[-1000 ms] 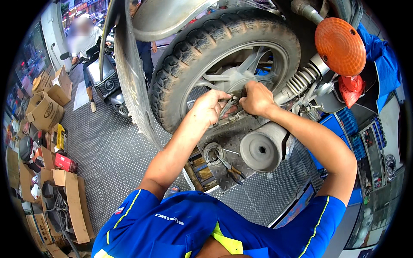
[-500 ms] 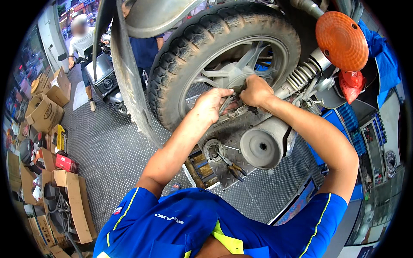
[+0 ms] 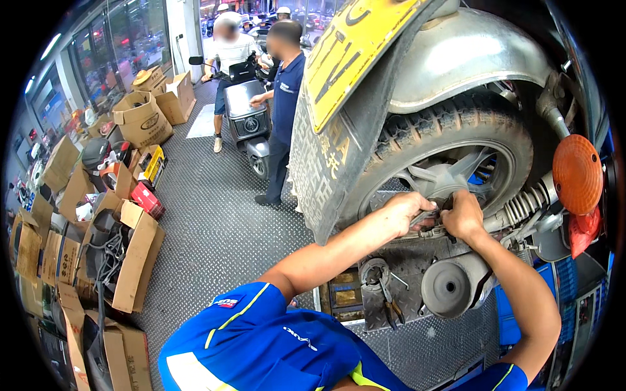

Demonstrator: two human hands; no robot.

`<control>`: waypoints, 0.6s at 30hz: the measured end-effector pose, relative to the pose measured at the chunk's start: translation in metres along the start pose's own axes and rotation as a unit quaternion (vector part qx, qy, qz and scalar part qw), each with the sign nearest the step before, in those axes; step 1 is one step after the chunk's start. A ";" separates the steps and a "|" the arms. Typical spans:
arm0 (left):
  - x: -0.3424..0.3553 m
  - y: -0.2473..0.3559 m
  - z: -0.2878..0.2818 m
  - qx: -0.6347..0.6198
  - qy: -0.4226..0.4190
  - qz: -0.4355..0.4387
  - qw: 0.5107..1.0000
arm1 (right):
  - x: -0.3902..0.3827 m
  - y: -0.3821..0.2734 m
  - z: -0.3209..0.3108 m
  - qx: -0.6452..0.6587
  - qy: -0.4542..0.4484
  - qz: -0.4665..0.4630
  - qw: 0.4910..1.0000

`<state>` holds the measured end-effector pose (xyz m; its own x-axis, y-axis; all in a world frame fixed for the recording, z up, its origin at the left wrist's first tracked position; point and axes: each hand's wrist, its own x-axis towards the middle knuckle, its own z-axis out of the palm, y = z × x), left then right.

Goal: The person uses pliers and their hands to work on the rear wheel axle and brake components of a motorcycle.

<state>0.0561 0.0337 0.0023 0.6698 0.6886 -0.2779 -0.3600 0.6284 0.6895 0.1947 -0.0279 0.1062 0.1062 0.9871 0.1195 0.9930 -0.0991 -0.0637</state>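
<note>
At the hub (image 3: 443,181) of a motorcycle's rear wheel (image 3: 456,120), both my hands work close together. My left hand (image 3: 408,210) is closed in a pinch on a thin metal part beside the hub; its exact kind is unclear. My right hand (image 3: 464,215) is bent closed just right of it, its fingertips hidden against the hub. Below the hands sits the round end of the exhaust muffler (image 3: 447,288). On the metal platform left of it lie pliers (image 3: 392,307) against a ring-shaped part (image 3: 374,270).
A yellow plate (image 3: 355,55) and black mud flap (image 3: 326,169) hang left of the wheel. Right are a spring shock absorber (image 3: 527,206) and orange turn signal (image 3: 578,173). Cardboard boxes (image 3: 140,260) line the left. A person in dark blue (image 3: 287,98) stands by a scooter (image 3: 249,117).
The view has swung left and upward, so the wheel and hands appear farther right, and more of the plate, scooter and people shows. Both hands stay closed at the hub.
</note>
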 end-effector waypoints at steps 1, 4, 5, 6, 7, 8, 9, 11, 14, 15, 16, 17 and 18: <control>0.001 0.000 0.000 0.003 0.004 0.000 1.000 | 0.001 0.004 0.002 0.004 0.010 -0.010 1.000; -0.001 0.001 0.004 -0.004 0.017 -0.012 1.000 | -0.001 0.014 0.009 0.035 0.057 -0.051 0.996; -0.002 0.001 0.005 -0.014 0.020 -0.010 1.000 | -0.002 0.014 0.008 0.048 0.056 -0.056 0.996; -0.001 0.000 0.007 -0.024 0.023 -0.007 0.999 | -0.002 0.014 0.006 0.062 0.055 -0.061 0.995; 0.000 0.000 0.010 -0.034 0.025 -0.005 0.999 | -0.002 0.016 0.006 0.079 0.055 -0.074 0.993; 0.003 -0.001 0.007 -0.039 0.020 -0.001 0.999 | 0.000 0.017 0.007 0.082 0.053 -0.085 0.992; 0.009 -0.003 0.003 -0.043 0.013 0.003 0.999 | 0.002 0.019 0.009 0.086 0.052 -0.094 0.990; 0.013 -0.002 0.001 -0.050 0.000 0.006 0.999 | 0.000 0.020 0.013 0.082 0.060 -0.117 0.988; 0.004 0.001 0.011 -0.047 0.030 -0.013 0.998 | -0.001 0.026 0.017 0.061 0.082 -0.128 0.986; 0.011 -0.002 0.007 -0.050 0.021 -0.011 0.998 | -0.002 0.026 0.015 0.058 0.083 -0.133 0.986; 0.024 -0.006 0.000 -0.053 0.012 -0.010 0.998 | -0.003 0.025 0.012 0.053 0.084 -0.136 0.986; 0.032 -0.011 -0.004 -0.056 0.004 -0.011 0.998 | -0.005 0.026 0.012 0.050 0.083 -0.138 0.986; 0.000 -0.003 0.020 -0.037 0.030 -0.021 0.999 | -0.008 0.035 0.018 0.053 0.087 -0.134 0.986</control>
<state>0.0697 0.0248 0.0138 0.6468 0.6793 -0.3467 -0.3807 0.6815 0.6250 0.2281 -0.0370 0.0853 -0.1436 0.9384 0.3142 0.9766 0.1858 -0.1084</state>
